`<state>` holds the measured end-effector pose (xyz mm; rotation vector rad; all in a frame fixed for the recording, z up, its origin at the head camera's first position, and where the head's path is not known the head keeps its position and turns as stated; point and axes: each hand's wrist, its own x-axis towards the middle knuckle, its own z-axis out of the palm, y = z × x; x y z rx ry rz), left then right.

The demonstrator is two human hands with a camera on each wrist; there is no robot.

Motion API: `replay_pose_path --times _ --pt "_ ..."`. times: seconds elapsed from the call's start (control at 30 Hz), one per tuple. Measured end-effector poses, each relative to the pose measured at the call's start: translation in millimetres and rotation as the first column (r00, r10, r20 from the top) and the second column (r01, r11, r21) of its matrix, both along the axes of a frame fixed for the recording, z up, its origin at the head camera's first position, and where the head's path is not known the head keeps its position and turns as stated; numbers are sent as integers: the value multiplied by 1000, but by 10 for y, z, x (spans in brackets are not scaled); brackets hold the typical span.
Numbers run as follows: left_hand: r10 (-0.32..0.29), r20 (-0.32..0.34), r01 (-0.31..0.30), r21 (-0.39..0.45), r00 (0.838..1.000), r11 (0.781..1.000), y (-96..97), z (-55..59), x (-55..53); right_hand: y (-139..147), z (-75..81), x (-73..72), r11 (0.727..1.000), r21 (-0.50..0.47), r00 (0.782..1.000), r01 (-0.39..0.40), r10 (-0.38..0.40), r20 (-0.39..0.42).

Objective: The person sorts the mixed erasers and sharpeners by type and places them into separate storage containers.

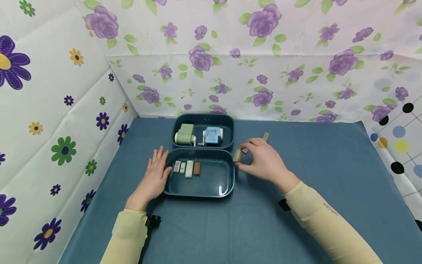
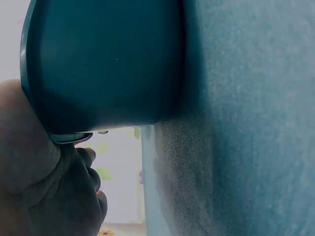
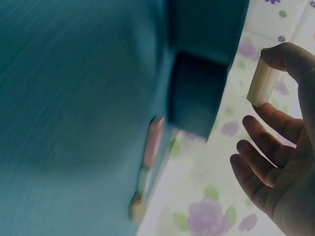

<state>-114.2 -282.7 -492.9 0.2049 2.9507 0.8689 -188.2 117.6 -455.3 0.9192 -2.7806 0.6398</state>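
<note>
Beige block (image 1: 237, 155): raised off the desk (image 1: 211, 234), at the right rim of the near tray (image 1: 211, 183).
Right hand (image 1: 263, 159): pinches the block, thumb and index finger; other fingers spread.
Left hand (image 1: 154, 180): fingers extended against the near tray's left rim, well apart from the right.
Small blocks (image 1: 189, 169): four, in a row, near tray's left half.
Far tray (image 1: 201, 118): by the desk's far edge; holds green device (image 1: 186, 132), blue device (image 1: 212, 135).
</note>
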Motion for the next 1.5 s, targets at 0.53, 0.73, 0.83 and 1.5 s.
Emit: replay_pose_path --times 0.53,0.73,0.83,1.5 --pt "-1 -2 1 -10 1000 1000 48 -58 12 -810 -54 175 977 163 990 -135 139 -16" --pt "4 -2 -4 -10 1000 1000 43 -64 21 -1011 -148 171 965 228 991 -130 126 33" --pt "8 -1 -8 -9 1000 1000 38 -59 25 -1094 -185 160 957 266 993 -117 106 55" --pt "25 -14 -25 8 1000 1000 8 -20 -2 -1316 -260 85 939 335 993 -74 38 111"
